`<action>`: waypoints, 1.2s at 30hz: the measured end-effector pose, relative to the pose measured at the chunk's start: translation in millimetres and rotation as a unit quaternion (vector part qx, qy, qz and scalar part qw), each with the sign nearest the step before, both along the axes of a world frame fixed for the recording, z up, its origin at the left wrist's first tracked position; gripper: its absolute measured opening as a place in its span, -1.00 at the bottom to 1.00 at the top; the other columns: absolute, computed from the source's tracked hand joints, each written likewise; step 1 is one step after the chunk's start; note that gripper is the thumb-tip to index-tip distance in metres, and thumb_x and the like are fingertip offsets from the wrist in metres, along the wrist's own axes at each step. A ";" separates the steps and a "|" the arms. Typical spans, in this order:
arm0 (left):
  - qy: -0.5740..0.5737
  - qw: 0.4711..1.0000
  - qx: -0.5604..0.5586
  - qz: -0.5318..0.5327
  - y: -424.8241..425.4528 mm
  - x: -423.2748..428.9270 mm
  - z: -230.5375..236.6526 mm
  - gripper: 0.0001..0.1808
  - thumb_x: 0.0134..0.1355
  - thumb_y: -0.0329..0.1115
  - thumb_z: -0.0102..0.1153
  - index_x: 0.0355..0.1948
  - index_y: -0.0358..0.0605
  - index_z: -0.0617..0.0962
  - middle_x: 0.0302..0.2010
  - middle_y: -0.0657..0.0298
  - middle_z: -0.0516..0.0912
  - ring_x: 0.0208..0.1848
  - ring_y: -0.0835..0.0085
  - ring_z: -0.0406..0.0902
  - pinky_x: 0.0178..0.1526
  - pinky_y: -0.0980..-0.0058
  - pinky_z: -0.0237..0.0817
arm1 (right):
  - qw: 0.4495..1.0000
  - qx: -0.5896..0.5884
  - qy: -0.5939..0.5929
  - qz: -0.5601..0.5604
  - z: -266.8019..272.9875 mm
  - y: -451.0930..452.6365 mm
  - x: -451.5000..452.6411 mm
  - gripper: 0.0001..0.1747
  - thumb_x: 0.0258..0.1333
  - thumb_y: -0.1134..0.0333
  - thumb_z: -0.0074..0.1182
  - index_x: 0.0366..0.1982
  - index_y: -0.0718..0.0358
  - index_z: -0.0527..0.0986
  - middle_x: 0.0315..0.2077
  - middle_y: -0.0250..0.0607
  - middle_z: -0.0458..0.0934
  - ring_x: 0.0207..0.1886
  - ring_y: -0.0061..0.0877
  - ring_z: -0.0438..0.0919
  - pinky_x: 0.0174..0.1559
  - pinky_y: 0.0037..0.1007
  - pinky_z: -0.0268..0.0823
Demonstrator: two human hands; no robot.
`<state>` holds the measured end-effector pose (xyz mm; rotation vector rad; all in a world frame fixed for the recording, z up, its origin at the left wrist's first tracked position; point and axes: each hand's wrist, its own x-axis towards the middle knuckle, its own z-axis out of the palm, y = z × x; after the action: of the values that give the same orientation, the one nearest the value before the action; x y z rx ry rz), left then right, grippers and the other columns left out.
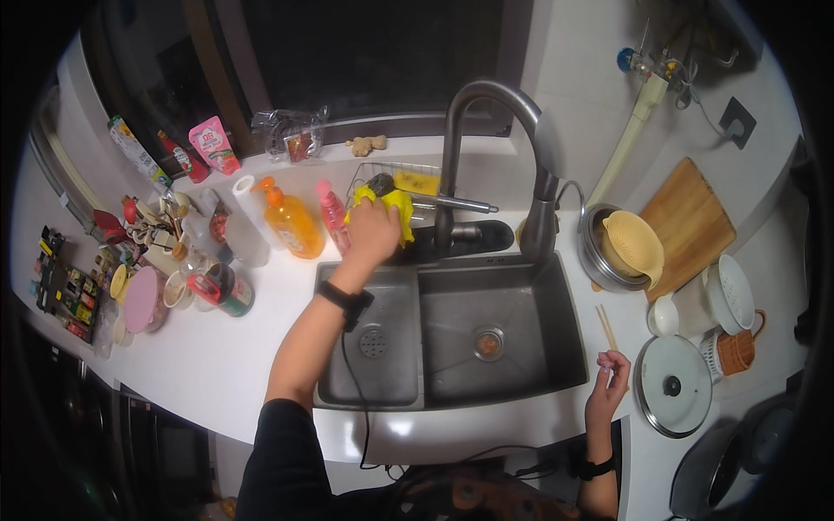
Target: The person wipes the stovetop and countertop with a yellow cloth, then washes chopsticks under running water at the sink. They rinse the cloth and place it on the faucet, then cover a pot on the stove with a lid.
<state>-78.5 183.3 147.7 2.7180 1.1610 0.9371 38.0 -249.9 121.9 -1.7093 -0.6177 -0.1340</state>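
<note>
My left hand (373, 229) grips a bright yellow cloth (402, 207) at the wire rack (362, 170) behind the sink. Beside the cloth sit a dark scouring pad (380, 183) and a yellow sponge (417, 183). Over the counter to the right of the sink is my right hand (607, 381), its fingers loosely bent. A pair of chopsticks (606, 327) runs partly behind that hand; whether the fingers hold them I cannot tell. The double-bowl sink (456, 394) between my arms has food bits in the drain strainer (488, 344) of its right bowl.
A tall faucet (454, 130) arches behind the sink. Left of it stand an orange soap bottle (293, 225), a pink pump bottle (333, 211) and several jars. On the right are nested bowls (593, 260), a wooden cutting board (694, 221) and a glass lid (674, 368).
</note>
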 end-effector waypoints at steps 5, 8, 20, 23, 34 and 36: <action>-0.042 0.992 0.083 -0.082 9.2 -12.7 9.0 -0.76 -0.04 -0.45 0.04 -0.27 -0.22 0.49 -0.35 -0.03 0.47 -0.30 0.03 0.42 -0.24 0.23 0.27 | 1.000 0.002 0.000 0.021 -2.9 10.4 3.7 -0.80 0.14 0.45 -0.19 -0.18 0.36 0.31 -0.28 -0.20 0.41 -0.20 -0.56 0.37 -0.04 -0.51 0.22; -0.060 0.973 0.146 -0.165 8.3 -11.2 8.8 -0.73 -0.01 -0.44 0.02 -0.22 -0.19 0.49 -0.32 0.02 0.48 -0.30 0.05 0.44 -0.22 0.23 0.29 | 1.000 0.008 0.001 0.029 -2.2 13.5 4.4 -0.80 0.14 0.46 -0.20 -0.18 0.36 0.32 -0.28 -0.20 0.41 -0.21 -0.57 0.36 -0.05 -0.51 0.22; 0.057 0.975 -0.024 -0.213 10.3 -6.7 -1.9 -0.68 0.06 -0.26 0.04 -0.15 -0.12 0.47 -0.27 0.03 0.54 -0.17 0.13 0.46 -0.11 0.23 0.20 | 1.000 -0.006 0.029 0.004 -4.2 -4.5 13.9 -0.83 0.15 0.47 -0.18 -0.21 0.36 0.33 -0.32 -0.23 0.41 -0.23 -0.60 0.35 -0.07 -0.54 0.23; 0.002 0.975 0.014 -0.221 5.2 -4.8 -9.8 -0.63 -0.05 -0.37 0.17 -0.14 0.00 0.50 -0.28 0.11 0.46 -0.13 0.16 0.39 -0.12 0.30 0.19 | 0.999 -0.024 0.036 -0.011 -6.6 -7.2 18.3 -0.83 0.13 0.48 -0.16 -0.21 0.36 0.33 -0.33 -0.25 0.41 -0.24 -0.60 0.35 -0.08 -0.55 0.23; -0.047 0.985 0.160 -0.037 -0.5 -31.5 -20.8 -0.65 -0.04 -0.18 0.22 -0.24 -0.11 0.55 -0.32 0.12 0.38 -0.23 0.17 0.32 -0.15 0.28 0.13 | 0.975 -0.215 -0.010 -0.062 -37.3 -28.2 58.2 -0.79 0.00 0.51 -0.04 -0.24 0.32 0.35 -0.33 -0.18 0.42 -0.23 -0.43 0.40 -0.15 -0.43 0.24; -0.044 0.991 0.121 -0.038 -2.2 -33.8 -15.0 -0.69 -0.03 -0.23 0.20 -0.24 -0.11 0.55 -0.34 0.11 0.38 -0.23 0.17 0.33 -0.16 0.28 0.14 | 0.915 -0.374 -0.099 -0.116 -47.7 -40.4 76.8 -0.73 -0.07 0.50 -0.02 -0.23 0.31 0.34 -0.28 -0.14 0.40 -0.18 -0.32 0.39 -0.15 -0.33 0.24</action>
<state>-112.3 181.1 132.7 2.8452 0.9779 1.2491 114.9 -290.3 74.2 -2.5397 -0.6581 -0.2651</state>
